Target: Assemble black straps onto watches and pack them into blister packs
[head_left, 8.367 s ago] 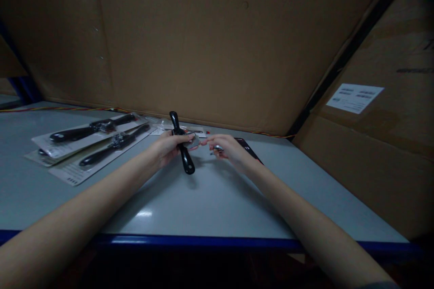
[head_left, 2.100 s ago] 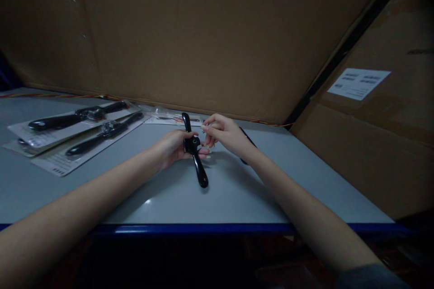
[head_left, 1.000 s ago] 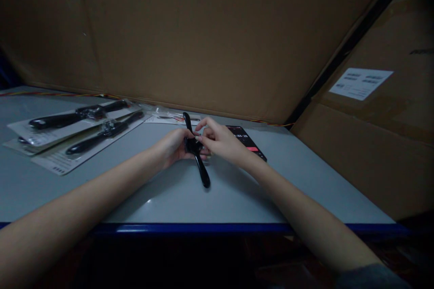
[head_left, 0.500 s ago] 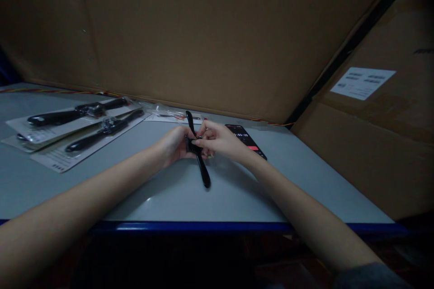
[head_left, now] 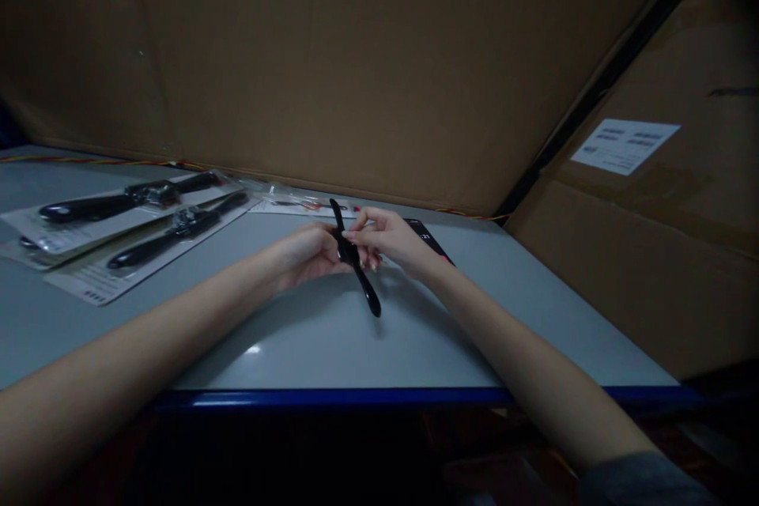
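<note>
A black spokeshave (head_left: 367,290), with a long handle on each side of its middle body, is held slanting above the table, one handle pointing toward me and the other away. My left hand (head_left: 313,253) is closed around its middle from the left. From the right, my right hand (head_left: 388,241) has thumb and forefinger pinched at the middle body, with the other fingers curled below. The fingers cover much of the body, so any small part between them is hidden. Behind my right hand lies a phone (head_left: 432,239) with a dark screen, partly covered.
On the left, several packaged spokeshaves (head_left: 148,241) on white cards overlap on the grey table (head_left: 332,348). Another flat package (head_left: 290,206) lies farther back. Cardboard (head_left: 332,55) walls the back and right side. A twisted red-yellow wire (head_left: 88,160) runs along the back edge.
The spokeshave has shifted slightly right and turned in my hands, its body now seen more edge-on. My right hand covers more of the phone. The view has moved a little.
</note>
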